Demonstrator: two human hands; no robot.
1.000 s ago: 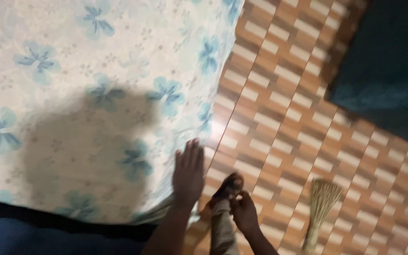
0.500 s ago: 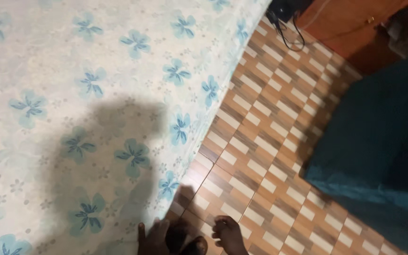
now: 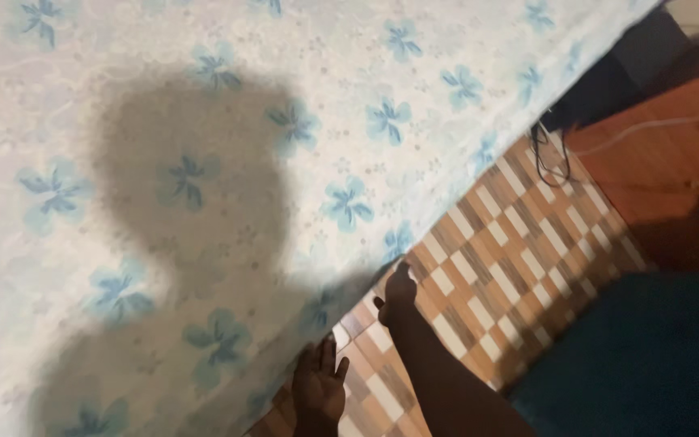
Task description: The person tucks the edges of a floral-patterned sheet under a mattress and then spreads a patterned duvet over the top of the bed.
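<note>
Both hands are at the lower edge of a mattress (image 3: 244,121), which is covered in a pale sheet printed with blue flowers and fills most of the head view. The left hand (image 3: 317,388) lies low in the picture with its fingers spread and stretched out flat, the fingertips touching the side of the mattress where the sheet drops toward the floor. The right hand (image 3: 400,290) reaches further along the same edge, its forearm running up from the bottom of the picture; the fingers are curled under the rim of the mattress, but it is too dark and blurred there to tell whether they pinch the sheet. A large dark shadow falls across the sheet above both hands. Beside the mattress runs a tiled floor (image 3: 519,251) in brown and cream blocks. A dark teal cloth (image 3: 649,356) lies at the lower right, and a wooden cabinet (image 3: 657,170) stands at the upper right with a black cable (image 3: 540,154) hanging near it.
</note>
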